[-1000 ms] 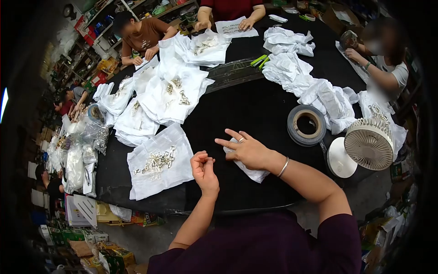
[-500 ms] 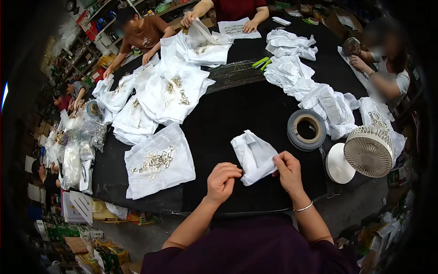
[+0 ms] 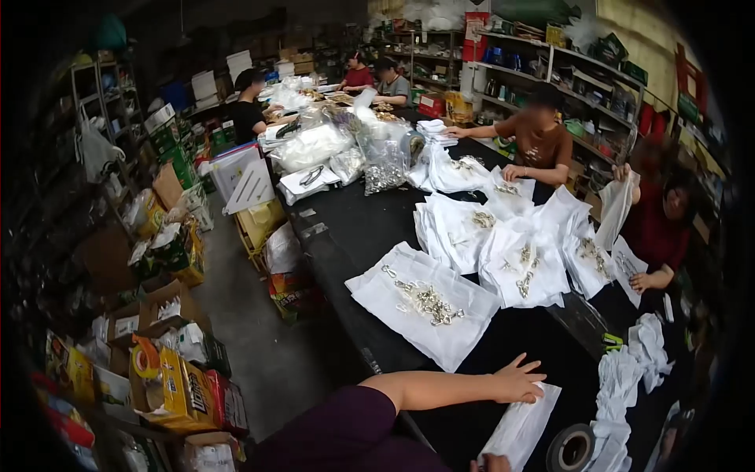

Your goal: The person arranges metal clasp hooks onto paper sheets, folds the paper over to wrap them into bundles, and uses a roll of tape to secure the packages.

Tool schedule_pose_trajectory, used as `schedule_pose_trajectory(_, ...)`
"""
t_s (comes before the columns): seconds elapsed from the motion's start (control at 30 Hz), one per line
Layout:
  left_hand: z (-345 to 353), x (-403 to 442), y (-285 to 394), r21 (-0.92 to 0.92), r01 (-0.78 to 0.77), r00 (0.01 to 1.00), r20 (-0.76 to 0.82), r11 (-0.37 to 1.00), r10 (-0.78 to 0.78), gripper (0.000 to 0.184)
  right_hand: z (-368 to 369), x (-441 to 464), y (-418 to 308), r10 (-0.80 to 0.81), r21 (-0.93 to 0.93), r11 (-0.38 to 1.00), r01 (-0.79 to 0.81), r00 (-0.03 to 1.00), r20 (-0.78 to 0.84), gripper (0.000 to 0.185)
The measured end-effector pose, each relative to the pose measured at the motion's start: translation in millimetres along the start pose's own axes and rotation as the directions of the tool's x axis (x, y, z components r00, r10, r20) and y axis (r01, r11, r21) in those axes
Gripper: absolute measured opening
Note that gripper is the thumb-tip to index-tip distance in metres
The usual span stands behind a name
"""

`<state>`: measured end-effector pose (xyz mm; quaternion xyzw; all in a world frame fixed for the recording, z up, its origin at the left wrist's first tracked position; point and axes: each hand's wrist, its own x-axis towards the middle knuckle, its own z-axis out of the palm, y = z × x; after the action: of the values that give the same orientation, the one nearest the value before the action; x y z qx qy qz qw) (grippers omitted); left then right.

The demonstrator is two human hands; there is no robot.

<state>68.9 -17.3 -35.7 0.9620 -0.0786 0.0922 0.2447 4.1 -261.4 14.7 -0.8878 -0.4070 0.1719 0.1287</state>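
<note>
A long white folded packet (image 3: pixel 521 429) lies on the black tabletop at the lower right. My left hand (image 3: pixel 519 381) rests across its upper end with the fingers spread. Only part of my right hand (image 3: pixel 494 462) shows at the bottom edge, its fingers closed on the packet's lower end. Beyond my left arm is an open white sheet (image 3: pixel 385 303) with a pile of metal clasps (image 3: pixel 431 303). To the right of the packet stands a dark roll of tape (image 3: pixel 571 448), cut off by the frame edge.
White sheets with metal parts (image 3: pixel 523 271) cover the table's middle. Crumpled white bundles (image 3: pixel 617 385) line the right. Plastic bags (image 3: pixel 385 161) sit farther along. Several people work around the table, one in a brown shirt (image 3: pixel 543 145). Boxes (image 3: pixel 185 385) stand on the left floor.
The view has swung left along the table. My left hand has gone from pinching the packet's side to lying spread over its upper end; the packet now looks longer and narrower.
</note>
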Motion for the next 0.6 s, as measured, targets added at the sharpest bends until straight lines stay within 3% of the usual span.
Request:
schedule_pose_trajectory(0.03, 33.8, 1.6, -3.9, 0.156, -0.006, 0.951, -0.303, 0.988, 0.053, 0.034, -1.2, 7.2, 5.2, 0.02, -0.002, 1.0, -0.02, 0.998, 0.057, 0.032)
schedule_pose_trajectory(0.07, 35.3, -0.1, 3.4, 0.218, -0.092, 0.911, -0.376, 0.972, 0.171, 0.03, -7.9, 35.8, 12.8, -0.271, -0.116, 0.962, 0.248, 0.924, -0.27, 0.029)
schedule_pose_trajectory(0.1, 34.2, -5.6, 14.9, 0.286, -0.171, 0.853, -0.436, 0.943, 0.287, 0.027, -12.8, 50.3, 18.2, -0.534, -0.302, 0.845, 0.441, 0.669, -0.517, 0.025)
schedule_pose_trajectory(0.13, 32.3, -12.2, 23.8, 0.283, -0.174, 0.85, -0.44, 0.943, 0.288, 0.027, -5.9, 23.6, 24.7, -0.327, -0.158, 0.945, 0.287, 0.857, -0.398, 0.021)
schedule_pose_trajectory(0.2, 32.1, -26.2, 38.6, 0.165, -0.519, 0.799, -0.255, 0.839, 0.545, 0.015, 6.9, -20.4, 25.4, -0.3, -0.001, 0.948, 0.32, 0.889, -0.347, 0.02)
schedule_pose_trajectory(0.23, 35.3, -28.8, 40.8, 0.125, -0.504, 0.797, -0.315, 0.855, 0.516, 0.012, -11.9, -18.0, 10.7, 0.112, 0.469, 0.88, 0.071, 0.93, -0.351, 0.019)
schedule_pose_trajectory(0.3, 33.9, -32.3, 42.9, 0.087, -0.493, 0.789, -0.374, 0.866, 0.487, 0.011, -45.2, 9.6, -22.2, 0.474, 0.826, 0.547, -0.138, 0.864, -0.169, 0.018)
schedule_pose_trajectory(0.33, 28.7, -33.6, 43.2, 0.111, -0.485, 0.784, -0.385, 0.868, 0.487, 0.01, -51.1, 31.9, -29.1, 0.574, 0.817, 0.542, -0.196, 0.796, -0.19, 0.019)
schedule_pose_trajectory(0.4, 19.8, -43.4, 38.3, 0.144, -0.47, 0.779, -0.396, 0.871, 0.486, 0.009, -49.0, 4.7, -16.2, 0.356, 0.653, 0.756, -0.052, 0.869, -0.343, 0.018)
schedule_pose_trajectory(0.43, 12.9, -57.3, 30.6, 0.155, -0.461, 0.782, -0.394, 0.874, 0.483, 0.008, -43.3, -31.2, -3.0, -0.009, 0.455, 0.868, 0.201, 0.921, -0.39, 0.018)
schedule_pose_trajectory(0.47, 4.6, -73.6, 26.5, 0.157, -0.458, 0.782, -0.396, 0.875, 0.48, 0.008, -38.2, 17.7, 7.8, 0.274, 0.569, 0.821, -0.049, 0.908, -0.317, 0.018)
schedule_pose_trajectory(0.5, -5.9, -90.5, 23.8, -0.01, -0.372, 0.855, -0.393, 0.928, 0.339, 0.009, -33.5, 66.7, 18.0, 0.534, 0.677, 0.686, -0.269, 0.818, -0.216, 0.018)
schedule_pose_trajectory(0.53, -12.5, -99.8, 20.9, -0.174, -0.273, 0.911, -0.361, 0.946, 0.197, 0.01, -18.2, 67.7, 42.5, 0.475, 0.68, 0.7, -0.22, 0.854, -0.213, 0.018)
schedule_pose_trajectory(0.57, -14.2, -103.4, 18.8, -0.206, -0.132, 0.957, -0.28, 0.97, 0.071, 0.01, -9.0, 75.7, 52.6, 0.477, 0.681, 0.698, -0.22, 0.853, -0.213, 0.018)
schedule_pose_trajectory(0.6, -14.4, -106.1, 21.5, -0.225, -0.053, 0.972, -0.235, 0.973, -0.001, 0.01, 1.4, 82.0, 61.5, 0.41, 0.566, 0.818, -0.104, 0.796, -0.446, 0.019)
